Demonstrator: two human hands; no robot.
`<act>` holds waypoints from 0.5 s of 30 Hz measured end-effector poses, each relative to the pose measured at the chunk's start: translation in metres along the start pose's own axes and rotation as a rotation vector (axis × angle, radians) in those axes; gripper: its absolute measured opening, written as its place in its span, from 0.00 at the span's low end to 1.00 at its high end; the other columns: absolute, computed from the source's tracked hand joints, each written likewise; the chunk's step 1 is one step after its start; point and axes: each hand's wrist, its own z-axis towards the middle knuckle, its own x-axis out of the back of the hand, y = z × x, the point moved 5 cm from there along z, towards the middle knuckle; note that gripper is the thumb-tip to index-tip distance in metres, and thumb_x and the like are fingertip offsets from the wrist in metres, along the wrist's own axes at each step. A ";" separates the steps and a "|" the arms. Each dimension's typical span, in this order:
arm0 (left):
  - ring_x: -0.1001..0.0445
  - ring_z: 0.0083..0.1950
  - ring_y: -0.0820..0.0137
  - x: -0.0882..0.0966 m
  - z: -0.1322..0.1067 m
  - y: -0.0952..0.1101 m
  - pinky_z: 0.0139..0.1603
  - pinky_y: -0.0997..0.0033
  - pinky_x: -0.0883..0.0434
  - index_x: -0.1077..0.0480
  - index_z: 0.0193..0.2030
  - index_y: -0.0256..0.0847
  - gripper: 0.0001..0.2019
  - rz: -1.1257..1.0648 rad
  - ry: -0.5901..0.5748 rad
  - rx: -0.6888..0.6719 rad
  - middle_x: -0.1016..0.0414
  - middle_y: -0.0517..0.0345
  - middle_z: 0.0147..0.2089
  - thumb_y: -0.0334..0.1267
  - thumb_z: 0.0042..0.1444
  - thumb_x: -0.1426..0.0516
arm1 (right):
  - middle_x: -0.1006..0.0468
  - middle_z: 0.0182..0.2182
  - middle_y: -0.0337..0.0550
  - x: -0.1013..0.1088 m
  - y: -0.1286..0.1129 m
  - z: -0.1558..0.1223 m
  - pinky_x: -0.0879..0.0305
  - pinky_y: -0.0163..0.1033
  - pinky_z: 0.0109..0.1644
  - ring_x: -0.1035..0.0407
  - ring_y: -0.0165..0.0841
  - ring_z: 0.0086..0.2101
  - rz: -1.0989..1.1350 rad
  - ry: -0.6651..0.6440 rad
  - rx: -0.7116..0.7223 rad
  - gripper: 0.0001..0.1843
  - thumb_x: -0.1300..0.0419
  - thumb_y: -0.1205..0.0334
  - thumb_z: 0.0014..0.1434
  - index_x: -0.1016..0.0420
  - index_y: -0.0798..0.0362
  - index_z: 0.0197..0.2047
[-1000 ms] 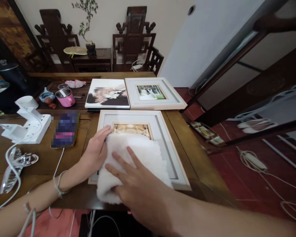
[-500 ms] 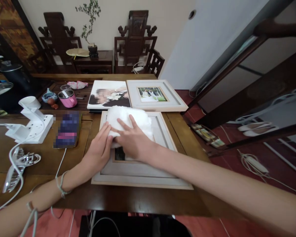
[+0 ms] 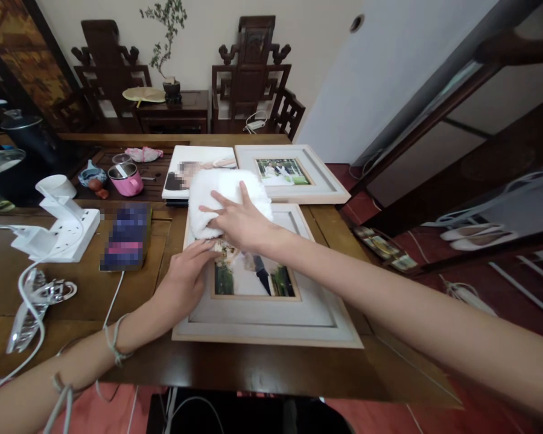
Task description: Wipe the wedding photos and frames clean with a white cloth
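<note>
A folded white towel (image 3: 230, 188) lies over the far edge of a pale picture frame (image 3: 271, 331), overlapping the print behind it. My right hand (image 3: 242, 223) presses on top of the towel with fingers spread. Closer to me, my left hand (image 3: 187, 274) rests on the left side of the frame, fingers stretched toward the towel's near edge. Inside the frame is a photo (image 3: 253, 274), partly covered by my right hand and the towel.
Behind lie a second framed photo (image 3: 294, 193) and a white-bordered print (image 3: 176, 158). At left are a phone (image 3: 125, 238), a power strip (image 3: 79, 235), a clear hair claw (image 3: 29, 307) and a pink cup (image 3: 127, 181). White cables cross the wooden table (image 3: 253, 367).
My right hand and the towel have slid away from me and slightly left, uncovering more of the photo. My left hand has shifted a little toward me, away from the towel.
</note>
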 end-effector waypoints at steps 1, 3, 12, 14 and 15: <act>0.34 0.65 0.59 0.000 0.000 0.000 0.65 0.46 0.37 0.28 0.50 0.39 0.26 -0.004 -0.005 0.000 0.28 0.48 0.60 0.17 0.48 0.55 | 0.34 0.62 0.45 -0.001 0.001 -0.002 0.68 0.80 0.60 0.56 0.53 0.66 -0.008 -0.016 -0.023 0.22 0.46 0.77 0.56 0.23 0.52 0.50; 0.35 0.66 0.58 0.000 0.000 0.001 0.65 0.45 0.37 0.29 0.50 0.39 0.26 -0.011 -0.003 -0.003 0.28 0.48 0.60 0.17 0.48 0.55 | 0.28 0.58 0.46 -0.001 0.009 -0.011 0.68 0.80 0.60 0.55 0.52 0.66 -0.037 -0.041 -0.074 0.23 0.47 0.78 0.55 0.22 0.53 0.49; 0.36 0.66 0.59 0.000 -0.003 -0.001 0.63 0.44 0.35 0.31 0.52 0.41 0.26 0.008 0.029 -0.010 0.29 0.48 0.61 0.17 0.50 0.55 | 0.23 0.51 0.56 -0.003 0.070 -0.094 0.53 0.74 0.60 0.38 0.48 0.59 -0.208 -0.129 -0.344 0.29 0.53 0.82 0.51 0.23 0.55 0.50; 0.36 0.66 0.60 0.000 -0.003 -0.001 0.64 0.45 0.35 0.32 0.54 0.40 0.26 0.019 0.042 -0.012 0.30 0.47 0.62 0.17 0.51 0.54 | 0.25 0.54 0.57 -0.005 0.067 -0.111 0.48 0.70 0.60 0.40 0.50 0.60 -0.202 -0.121 -0.324 0.29 0.54 0.83 0.50 0.22 0.57 0.48; 0.36 0.66 0.60 0.000 -0.003 -0.001 0.64 0.46 0.35 0.33 0.55 0.39 0.27 0.024 0.046 -0.009 0.31 0.46 0.62 0.17 0.51 0.54 | 0.27 0.56 0.56 -0.006 0.061 -0.120 0.45 0.69 0.59 0.41 0.51 0.61 -0.184 -0.116 -0.296 0.29 0.54 0.83 0.48 0.21 0.57 0.46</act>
